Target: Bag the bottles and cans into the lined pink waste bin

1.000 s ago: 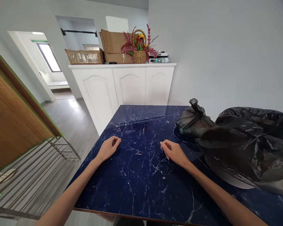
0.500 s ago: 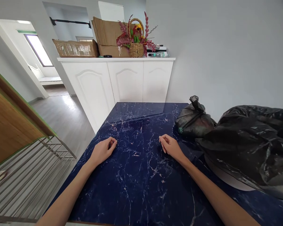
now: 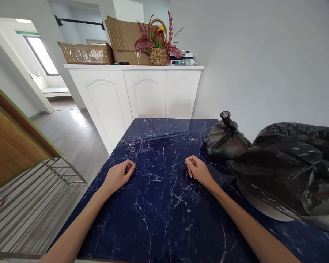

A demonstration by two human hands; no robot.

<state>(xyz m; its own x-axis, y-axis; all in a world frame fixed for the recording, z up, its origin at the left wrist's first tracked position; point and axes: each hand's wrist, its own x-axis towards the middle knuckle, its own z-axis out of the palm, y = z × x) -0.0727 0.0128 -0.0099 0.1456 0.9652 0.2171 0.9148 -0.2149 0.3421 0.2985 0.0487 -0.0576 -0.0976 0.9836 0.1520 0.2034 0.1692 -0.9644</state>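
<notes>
My left hand [image 3: 118, 176] rests on the left part of the blue marbled table [image 3: 159, 219], its fingers curled in and thumb near the index finger. Nothing shows in it. On the right half of the tabletop lies my right hand [image 3: 197, 171], loosely closed with curled fingers and no object visible in it. A stretch of bare tabletop separates the two hands. Nearest to my right hand is a knotted black plastic bag [image 3: 226, 140], standing a little beyond it and to the right, not touching it.
A bin lined with a large black bag [image 3: 290, 168] stands at the right. Behind the table is a white cabinet [image 3: 150, 91] bearing cardboard boxes [image 3: 84, 53], a flower basket [image 3: 158, 56] and a bottle [image 3: 185, 62]. A metal rack [image 3: 38, 204] is at the left.
The view has shifted slightly, so the cabinet and rack sit a little further up or left. Both hands keep nearly the same place and pose.
</notes>
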